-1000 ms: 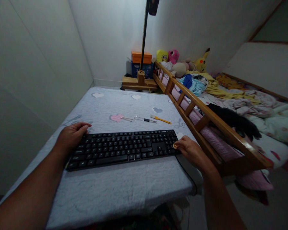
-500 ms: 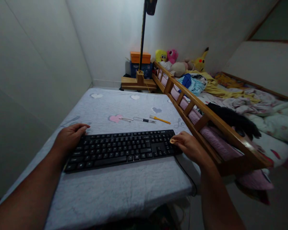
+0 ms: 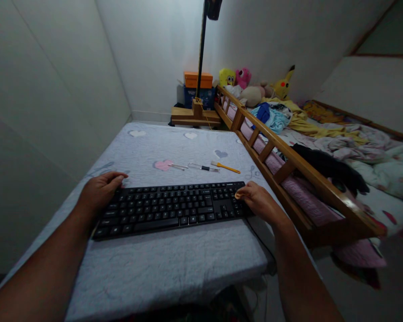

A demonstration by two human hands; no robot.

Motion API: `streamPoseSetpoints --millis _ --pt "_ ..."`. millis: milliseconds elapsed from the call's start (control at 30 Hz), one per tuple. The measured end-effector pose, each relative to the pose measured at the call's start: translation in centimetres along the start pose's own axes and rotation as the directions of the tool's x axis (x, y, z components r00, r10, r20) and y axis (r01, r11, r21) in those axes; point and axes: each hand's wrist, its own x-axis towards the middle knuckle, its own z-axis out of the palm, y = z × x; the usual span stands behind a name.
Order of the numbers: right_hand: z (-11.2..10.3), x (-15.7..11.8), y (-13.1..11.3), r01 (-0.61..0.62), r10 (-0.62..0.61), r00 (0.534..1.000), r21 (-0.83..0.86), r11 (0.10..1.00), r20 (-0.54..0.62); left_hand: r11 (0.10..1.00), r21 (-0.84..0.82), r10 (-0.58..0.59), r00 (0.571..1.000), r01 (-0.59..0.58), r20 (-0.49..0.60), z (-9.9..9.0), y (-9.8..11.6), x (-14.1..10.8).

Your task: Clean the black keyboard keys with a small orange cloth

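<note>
A black keyboard (image 3: 168,208) lies flat across the bed-sheet-like cloth, its cable running off the right side. My left hand (image 3: 100,190) is closed at its left end, thumb and fingers around the upper left corner. Over the number pad, my right hand (image 3: 257,200) pinches a small tan pad (image 3: 237,195) whose material I cannot make out. The pad touches or hovers just over the keys. Behind the keyboard lie a yellow-handled brush (image 3: 226,167), a wire tool with a dark grip (image 3: 204,167) and thin white sticks resembling cotton swabs (image 3: 178,167).
The heart-patterned cloth (image 3: 147,264) covers the table. A wooden bed rail (image 3: 275,145) runs close along the right, with clothes and plush toys on the bed. At the back stand a wooden lamp base (image 3: 196,115) and an orange box (image 3: 198,80).
My right hand has shifted slightly left over the number pad with the tan pad. My left hand stays at the keyboard's left end. The view has moved a little.
</note>
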Motion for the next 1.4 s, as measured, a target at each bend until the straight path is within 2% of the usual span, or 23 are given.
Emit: streamPoseSetpoints --millis 300,467,567,767,867,933,1133,1400 --pt "-0.8 -4.3 -1.1 0.007 -0.012 0.994 0.048 0.999 0.107 1.000 -0.011 -0.013 1.000 0.013 -0.005 0.1 0.1 -0.1" --pt "-1.6 -5.2 -1.0 0.031 -0.052 0.984 0.121 0.992 0.173 0.999 0.033 0.008 1.000 -0.008 -0.004 -0.1 0.4 -0.1" --pt "-1.8 -4.0 -0.9 0.066 -0.082 0.990 0.137 0.988 0.111 1.000 0.026 0.004 1.000 -0.004 0.006 -0.2 0.4 -0.2" --pt "-0.7 1.2 -1.8 0.053 -0.043 0.995 0.103 0.993 -0.093 1.000 -0.010 -0.005 1.000 0.005 -0.013 0.0 0.2 -0.3" --pt "0.3 2.8 -1.7 0.054 -0.045 0.992 0.071 0.996 -0.121 0.999 -0.027 -0.020 1.000 0.020 -0.002 0.0 0.1 -0.3" --pt "0.7 3.0 -1.4 0.053 -0.048 0.993 0.044 0.998 -0.105 0.998 -0.049 -0.033 0.999 0.034 0.008 0.0 0.1 -0.3" --pt "0.5 0.1 -1.0 0.080 -0.082 0.996 0.055 0.995 0.026 0.999 -0.031 -0.026 1.000 0.026 0.000 0.0 0.5 -0.4" --pt "-0.3 -3.9 -1.6 0.073 -0.093 0.982 0.122 0.990 0.165 1.000 0.011 -0.016 1.000 0.016 0.006 -0.1 0.6 -0.3"
